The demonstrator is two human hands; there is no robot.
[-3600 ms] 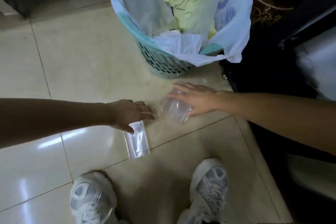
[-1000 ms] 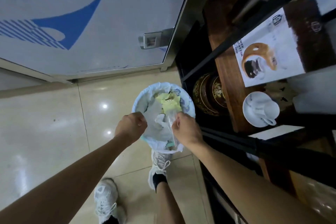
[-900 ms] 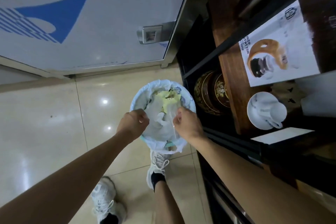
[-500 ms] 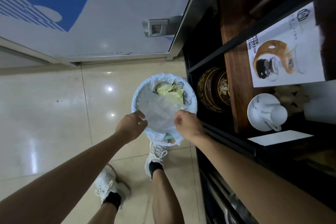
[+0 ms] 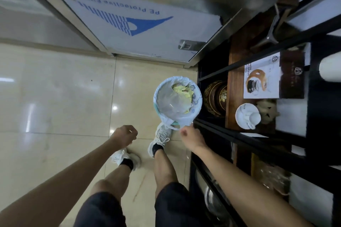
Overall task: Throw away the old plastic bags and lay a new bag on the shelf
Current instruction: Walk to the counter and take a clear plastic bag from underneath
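A round teal waste bin [image 5: 156,107] lined with a white bag stands on the tiled floor beside the dark shelf unit [image 5: 238,134]. A clear old plastic bag [image 5: 170,105] lies spread on top of yellow paper waste inside it. My left hand [image 5: 124,134] is curled into a loose fist, left of and nearer than the bin, with nothing visible in it. Just below the bin's near rim, my right hand [image 5: 191,137] is also closed and looks empty.
The shelf unit holds gold-patterned dark jars [image 5: 215,99], a white cup on a saucer [image 5: 248,118] and a printed box [image 5: 262,80]. A door with blue-printed protective film [image 5: 144,24] stands behind. My legs and white shoes [image 5: 160,138] are on the floor below.
Both hands held the clear bag over the bin, then let it go; it now lies in the bin. My hands have drawn back toward me and the view has tilted.
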